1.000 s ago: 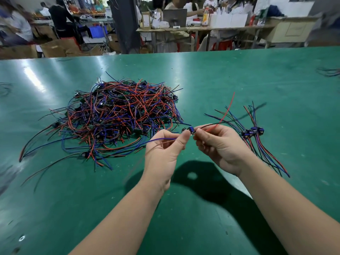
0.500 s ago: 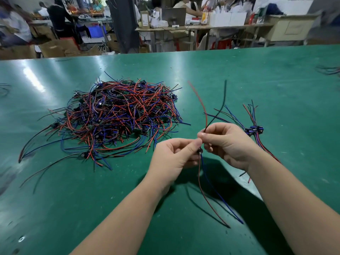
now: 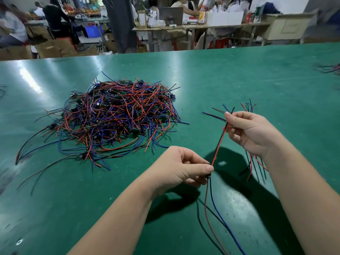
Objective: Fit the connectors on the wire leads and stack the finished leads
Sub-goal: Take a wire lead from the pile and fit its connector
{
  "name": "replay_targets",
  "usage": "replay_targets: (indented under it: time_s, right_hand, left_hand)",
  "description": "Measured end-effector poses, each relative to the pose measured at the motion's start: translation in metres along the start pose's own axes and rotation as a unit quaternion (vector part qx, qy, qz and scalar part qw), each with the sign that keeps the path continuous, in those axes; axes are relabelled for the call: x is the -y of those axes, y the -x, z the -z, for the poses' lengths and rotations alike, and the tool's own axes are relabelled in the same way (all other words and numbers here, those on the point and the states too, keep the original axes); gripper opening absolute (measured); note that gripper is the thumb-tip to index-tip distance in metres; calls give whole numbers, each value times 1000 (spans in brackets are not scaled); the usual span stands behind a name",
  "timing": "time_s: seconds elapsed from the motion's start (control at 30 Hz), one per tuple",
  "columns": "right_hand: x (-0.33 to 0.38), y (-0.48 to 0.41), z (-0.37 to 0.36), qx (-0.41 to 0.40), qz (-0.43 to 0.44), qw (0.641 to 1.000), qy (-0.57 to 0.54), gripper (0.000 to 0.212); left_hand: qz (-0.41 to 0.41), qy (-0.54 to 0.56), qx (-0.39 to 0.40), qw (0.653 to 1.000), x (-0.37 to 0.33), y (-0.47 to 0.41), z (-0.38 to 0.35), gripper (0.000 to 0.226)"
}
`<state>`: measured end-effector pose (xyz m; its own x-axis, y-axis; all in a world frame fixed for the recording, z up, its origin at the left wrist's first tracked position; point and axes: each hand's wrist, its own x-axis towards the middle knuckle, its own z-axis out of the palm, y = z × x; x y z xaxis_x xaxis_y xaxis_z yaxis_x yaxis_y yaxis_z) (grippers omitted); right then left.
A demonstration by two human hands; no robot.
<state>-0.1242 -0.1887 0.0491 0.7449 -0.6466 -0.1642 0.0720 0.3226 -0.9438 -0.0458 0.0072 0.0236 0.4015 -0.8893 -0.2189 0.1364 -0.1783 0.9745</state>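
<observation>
The left hand [image 3: 181, 168] pinches a small dark connector [image 3: 208, 174] between thumb and forefinger. From the connector a red-and-black lead [image 3: 219, 142] rises up-right to the right hand [image 3: 248, 132], closed around its upper end. The finished stack [image 3: 254, 164] lies beyond that connector, nearer the right hand.

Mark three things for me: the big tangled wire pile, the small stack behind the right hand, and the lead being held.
wire pile [image 3: 117, 116], head view, middle of the tangle.
small stack [image 3: 247, 107], head view, far wire tips.
held lead [image 3: 219, 142], head view, red-and-black stretch between hands.
</observation>
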Motion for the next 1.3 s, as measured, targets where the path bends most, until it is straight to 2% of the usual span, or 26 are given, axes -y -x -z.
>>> replay_targets:
  time_s: [0.13,0.3,0.47,0.53,0.6,0.67,0.7,0.77,0.87,0.97,1.03,1.07,1.1,1.17,1.2,1.23,1.27,1.3]
  right_hand:
    - [-1,0,1,10,-21,1000,2,21]
    - [-4,-2,-1,-27,-63,997,26,24]
    - [-8,2,-12,-48,-83,995,11,17]
    - [-11,2,-15,-50,-77,993,69,23]
    - [-18,1,-16,-86,2,979,187,28]
    - [-23,0,-16,-133,132,928,322,22]
    - [-24,1,-17,-141,189,903,358,20]
    - [-28,5,-21,-138,250,887,364,25]
    - [-34,12,-31,-134,240,918,285,42]
    - [-37,18,-43,-113,148,974,128,58]
    - [-36,21,-48,-58,92,990,90,60]
    - [-37,21,-49,-12,86,990,115,56]
    - [-39,23,-51,42,96,981,161,45]
    - [-44,26,-51,127,155,939,281,11]
    - [-47,27,-51,145,187,909,342,9]
    - [-50,28,-51,146,218,881,395,19]
    - [-52,28,-51,134,242,862,424,22]
    - [-52,29,-52,115,252,862,425,22]
  left_hand:
    - [11,-34,6,999,0,2,5,10]
    - [13,-42,13,999,-1,3,11,10]
    - [17,-47,22,998,0,5,18,15]
    - [19,-62,3,998,0,4,18,14]
    - [13,-40,-73,997,1,-1,16,12]
    - [-2,16,-172,985,4,-9,15,11]
    - [-8,42,-209,977,5,-12,16,12]
    - [-17,95,-255,962,6,-14,19,12]
    - [-22,163,-286,944,5,-15,24,14]
    - [-20,254,-298,920,2,-16,25,13]
    - [-16,296,-301,907,0,-16,26,12]
    - [-13,297,-300,906,0,-16,26,12]
    - [-11,287,-294,912,1,-16,26,12]
    - [-13,245,-266,932,3,-16,22,14]
    - [-13,223,-245,943,4,-16,20,15]
    - [-14,207,-222,953,5,-15,17,17]
    - [-16,196,-201,960,5,-14,15,19]
    - [-19,186,-188,964,5,-14,14,21]
